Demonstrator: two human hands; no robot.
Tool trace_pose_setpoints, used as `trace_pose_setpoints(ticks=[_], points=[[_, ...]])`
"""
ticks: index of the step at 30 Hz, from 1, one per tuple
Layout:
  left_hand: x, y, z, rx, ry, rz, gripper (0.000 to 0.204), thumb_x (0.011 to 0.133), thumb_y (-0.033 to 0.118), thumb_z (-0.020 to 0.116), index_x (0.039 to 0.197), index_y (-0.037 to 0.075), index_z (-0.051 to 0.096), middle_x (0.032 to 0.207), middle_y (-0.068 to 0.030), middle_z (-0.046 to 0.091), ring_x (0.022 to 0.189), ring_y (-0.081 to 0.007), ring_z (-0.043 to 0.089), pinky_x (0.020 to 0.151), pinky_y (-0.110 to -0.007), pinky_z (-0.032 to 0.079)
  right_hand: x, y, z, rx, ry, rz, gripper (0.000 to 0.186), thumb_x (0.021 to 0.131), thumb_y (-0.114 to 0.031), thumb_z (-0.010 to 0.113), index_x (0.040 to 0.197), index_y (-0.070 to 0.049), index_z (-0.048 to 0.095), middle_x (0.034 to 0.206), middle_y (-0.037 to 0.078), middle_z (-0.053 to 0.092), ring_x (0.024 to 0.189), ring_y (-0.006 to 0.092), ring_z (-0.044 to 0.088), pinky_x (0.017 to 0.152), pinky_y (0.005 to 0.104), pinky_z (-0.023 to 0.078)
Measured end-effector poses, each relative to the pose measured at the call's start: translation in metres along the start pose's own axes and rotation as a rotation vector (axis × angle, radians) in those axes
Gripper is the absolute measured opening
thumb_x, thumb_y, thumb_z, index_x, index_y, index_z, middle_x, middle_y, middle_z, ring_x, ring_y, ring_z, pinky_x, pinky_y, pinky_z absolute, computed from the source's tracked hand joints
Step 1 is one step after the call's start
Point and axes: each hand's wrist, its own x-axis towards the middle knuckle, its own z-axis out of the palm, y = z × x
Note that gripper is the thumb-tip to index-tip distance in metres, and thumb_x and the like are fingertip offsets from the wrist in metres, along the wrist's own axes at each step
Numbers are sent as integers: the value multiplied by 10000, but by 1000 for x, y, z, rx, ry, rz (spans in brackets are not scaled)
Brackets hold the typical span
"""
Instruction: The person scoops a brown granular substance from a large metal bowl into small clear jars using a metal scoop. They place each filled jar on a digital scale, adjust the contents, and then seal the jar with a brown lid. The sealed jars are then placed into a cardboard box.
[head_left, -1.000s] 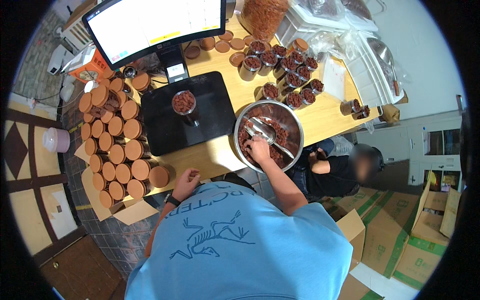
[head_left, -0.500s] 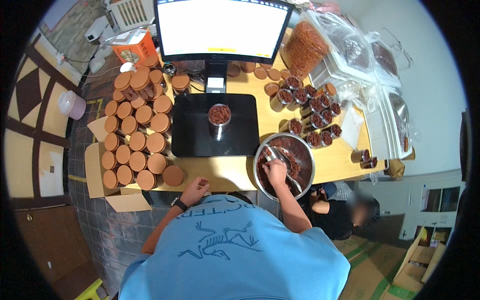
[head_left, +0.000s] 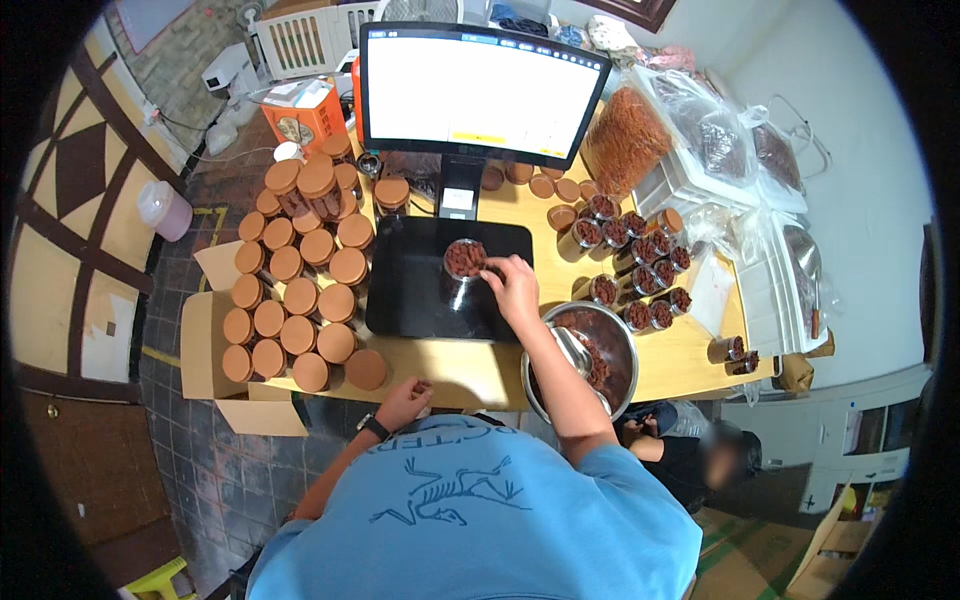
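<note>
On the black platform below the screen stands a clear jar heaped with dark reddish-brown pieces. My right hand reaches over to the jar's right rim, fingertips pinched together at the pieces; what they hold is too small to make out. My left hand rests by the table's front edge with its fingers curled, their inside hidden. Beneath my right forearm is a steel bowl holding more brown pieces and a metal scoop, partly covered by the arm.
Jars with orange-brown lids crowd the left side. Open filled jars stand at the right. A monitor, a bag of orange-brown stuff and white trays lie beyond. Another person is low at the right.
My right hand has left the bowl and moved up and left to the jar's rim. The scoop stays in the bowl. My left hand remains near the table edge. The view has shifted slightly.
</note>
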Motion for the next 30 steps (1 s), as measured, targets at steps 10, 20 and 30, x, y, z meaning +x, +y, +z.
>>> trace_pose_setpoints(ticks=[10,20,30], points=[[9,-2,5,57,-11,-10,356,930,311,618,1107,3,595,980,-122,672,883,-226,657,783,-349,524,-170,-8,20,63,-604,278,159,899,-143,505,1031,-55,512,800,252,648,748,435,644,685,533,491],[15,15,8,57,-96,-18,304,926,272,625,1085,14,598,946,-110,668,865,-206,644,766,-342,525,-182,-12,14,-50,-823,47,215,852,-142,564,1032,-45,628,939,186,669,861,380,662,717,469,539],[16,-11,11,4,-95,-6,318,923,264,633,1110,12,582,975,-117,661,904,-222,636,796,-349,517,-175,-28,9,-23,-882,28,212,849,-177,605,1022,-58,636,944,197,667,894,383,656,741,460,536]])
